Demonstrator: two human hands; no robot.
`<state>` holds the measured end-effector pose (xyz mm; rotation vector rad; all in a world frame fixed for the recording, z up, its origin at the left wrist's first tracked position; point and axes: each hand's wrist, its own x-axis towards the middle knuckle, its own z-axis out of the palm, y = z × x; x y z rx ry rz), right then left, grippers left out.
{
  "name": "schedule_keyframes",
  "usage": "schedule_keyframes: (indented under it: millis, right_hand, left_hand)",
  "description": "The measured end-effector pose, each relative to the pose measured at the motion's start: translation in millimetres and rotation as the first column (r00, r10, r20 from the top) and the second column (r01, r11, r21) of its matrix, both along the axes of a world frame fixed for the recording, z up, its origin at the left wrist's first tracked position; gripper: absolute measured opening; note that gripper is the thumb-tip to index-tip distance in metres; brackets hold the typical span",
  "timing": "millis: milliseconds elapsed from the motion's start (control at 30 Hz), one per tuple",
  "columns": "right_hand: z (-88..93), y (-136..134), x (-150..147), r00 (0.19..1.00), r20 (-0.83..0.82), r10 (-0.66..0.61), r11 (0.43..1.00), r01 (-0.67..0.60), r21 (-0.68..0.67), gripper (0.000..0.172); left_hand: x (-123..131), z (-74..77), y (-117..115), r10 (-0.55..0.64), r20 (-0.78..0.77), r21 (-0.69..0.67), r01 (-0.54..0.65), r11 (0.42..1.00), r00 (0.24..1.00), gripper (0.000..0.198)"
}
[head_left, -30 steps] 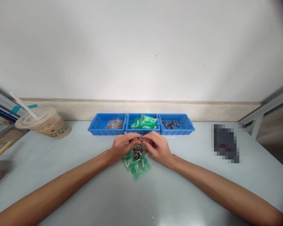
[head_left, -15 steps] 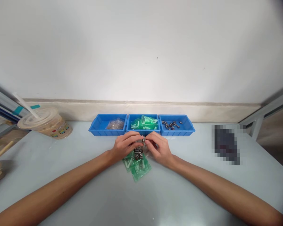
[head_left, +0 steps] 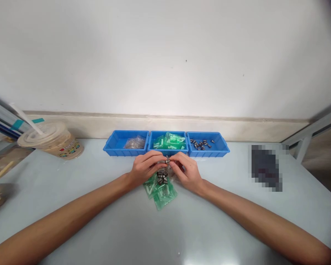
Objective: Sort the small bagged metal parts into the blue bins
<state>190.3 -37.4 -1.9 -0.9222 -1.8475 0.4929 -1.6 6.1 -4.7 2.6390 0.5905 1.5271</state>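
My left hand (head_left: 145,167) and my right hand (head_left: 186,172) meet fingertip to fingertip above the table, pinching one small dark metal part (head_left: 167,161) between them. Just below the fingers lies a small heap of the same metal parts (head_left: 162,177) on a clear bag. Under and in front of that heap are a few green plastic bags (head_left: 161,192). Both hands have their fingers curled in a pinch.
Three blue trays stand in a row behind the hands: the left tray (head_left: 118,145) holds clear bags, the middle tray (head_left: 168,150) green bags, the right tray (head_left: 220,145) loose metal parts. A lidded drink cup with a straw (head_left: 51,140) lies at the far left. A blurred dark object (head_left: 265,166) sits at right.
The hands stay together on the small part with only slight finger shifts. The view has tilted a little, so everything sits slightly higher in the picture.
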Motion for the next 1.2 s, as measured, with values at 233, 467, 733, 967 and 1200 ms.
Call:
schedule_keyframes:
  millis: [233, 467, 733, 967, 1200]
  right_hand:
    - [4.3, -1.7, -1.3, 1.000, -0.013, -0.011, 1.000, 0.011, 0.002, 0.012]
    - [55.7, 20.1, 24.5, 0.940, 0.287, -0.187, 0.978, 0.206, -0.038, 0.031]
    - [77.8, 51.7, 71.6, 0.690, 0.635, -0.348, 0.859, 0.506, -0.080, 0.034]
    - [80.9, 41.0, 59.8, 0.762, 0.545, -0.351, 0.897, 0.440, -0.038, 0.033]
    - [59.4, 23.6, 36.8, 0.775, 0.629, 0.067, 0.992, 0.015, -0.125, 0.005]
  left_hand:
    - [-2.5, 0.2, -0.3, 0.017, -0.017, 0.021, -0.016, 1.000, 1.000, 0.015]
    - [-4.5, 1.1, -0.2, -0.004, 0.024, -0.066, 0.006, 0.998, 1.000, 0.016]
    - [-1.5, 2.3, 1.1, -0.026, 0.073, -0.071, 0.031, 0.997, 0.997, 0.018]
    - [-2.0, 2.0, 1.3, -0.008, 0.071, -0.078, 0.013, 0.997, 0.997, 0.017]
    - [-2.4, 1.3, 0.9, 0.000, 0.092, -0.102, 0.010, 0.995, 0.996, 0.017]
